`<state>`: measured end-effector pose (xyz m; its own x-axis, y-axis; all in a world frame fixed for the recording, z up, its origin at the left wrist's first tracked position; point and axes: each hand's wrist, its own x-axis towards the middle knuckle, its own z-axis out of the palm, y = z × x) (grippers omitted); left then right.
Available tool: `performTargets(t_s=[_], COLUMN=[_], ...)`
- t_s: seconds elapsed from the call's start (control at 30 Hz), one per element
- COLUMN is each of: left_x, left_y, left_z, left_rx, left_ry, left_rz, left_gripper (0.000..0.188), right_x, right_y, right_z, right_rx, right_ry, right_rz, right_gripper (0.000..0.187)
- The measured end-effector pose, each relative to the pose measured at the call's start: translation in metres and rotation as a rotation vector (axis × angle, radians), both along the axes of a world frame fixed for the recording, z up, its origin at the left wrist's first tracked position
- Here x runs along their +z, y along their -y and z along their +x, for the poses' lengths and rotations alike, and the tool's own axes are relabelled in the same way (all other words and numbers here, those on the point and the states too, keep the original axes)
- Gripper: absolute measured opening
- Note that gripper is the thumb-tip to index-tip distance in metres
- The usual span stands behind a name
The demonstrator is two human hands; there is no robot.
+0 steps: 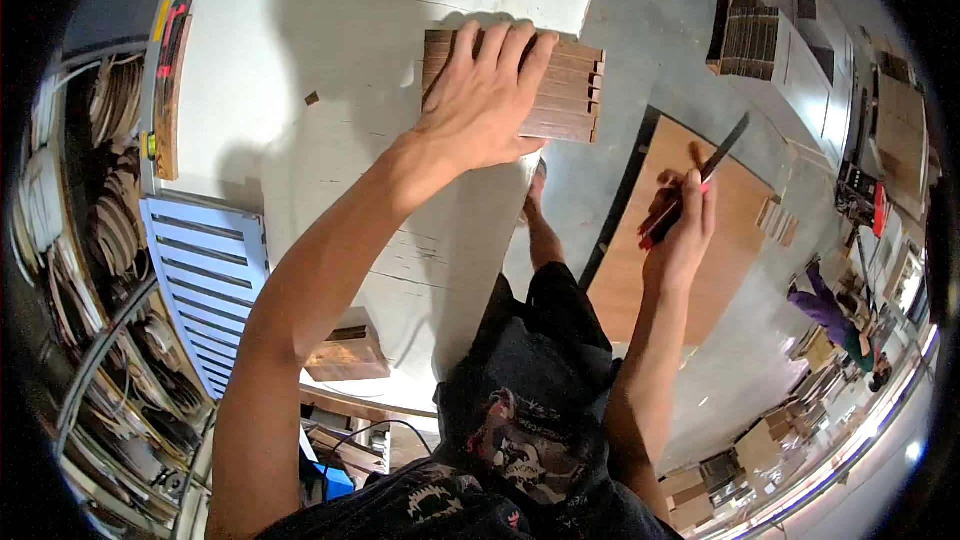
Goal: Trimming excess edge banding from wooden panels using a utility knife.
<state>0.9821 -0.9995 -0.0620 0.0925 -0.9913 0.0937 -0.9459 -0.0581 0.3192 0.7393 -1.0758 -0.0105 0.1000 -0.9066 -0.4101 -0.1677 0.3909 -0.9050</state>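
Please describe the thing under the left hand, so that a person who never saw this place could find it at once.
Start at the big white worktable and go to its far right edge. There the left hand presses flat on a bundle of brown wooden strips, laid side by side with stepped ends. It is the only wood stack there.

A stack of thin brown wooden slats (565, 90) lies flat at the far edge of the white worktop — their stepped, notched ends face right. A slim tool (690, 185) with a dark blade and a red-and-black handle — perhaps a utility knife — points up and right, off the worktop.
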Motion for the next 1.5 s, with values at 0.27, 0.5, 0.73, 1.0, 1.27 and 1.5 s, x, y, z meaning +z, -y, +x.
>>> performTargets(t_s=[0.27,0.5,0.73,1.0,1.27,1.5], left_x=[0.003,0.001,-0.001,-0.001,-0.001,0.000], left_y=[0.007,0.007,0.007,0.008,0.007,0.007], left_z=[-0.007,-0.007,-0.007,-0.007,-0.005,-0.004], left_rx=[-0.015,-0.016,-0.014,-0.017,-0.022,-0.012], left_ry=[-0.063,-0.035,-0.053,-0.049,-0.074,-0.056], left_rz=[-0.068,-0.045,-0.090,-0.119,-0.112,-0.099], left_gripper=[0.108,0.108,0.108,0.107,0.107,0.106], right_x=[-0.021,-0.037,-0.036,-0.031,-0.035,-0.036], right_y=[-0.061,-0.059,-0.061,-0.059,-0.059,-0.055], right_z=[0.024,0.035,0.040,0.044,0.041,0.045], right_rx=[0.425,0.383,0.323,0.322,0.328,0.325], right_ry=[-0.806,-0.995,-0.998,-1.026,-1.052,-1.063], right_rz=[-0.434,-0.462,-0.353,-0.319,-0.304,-0.350], right_gripper=[0.033,0.040,0.044,0.046,0.047,0.047])
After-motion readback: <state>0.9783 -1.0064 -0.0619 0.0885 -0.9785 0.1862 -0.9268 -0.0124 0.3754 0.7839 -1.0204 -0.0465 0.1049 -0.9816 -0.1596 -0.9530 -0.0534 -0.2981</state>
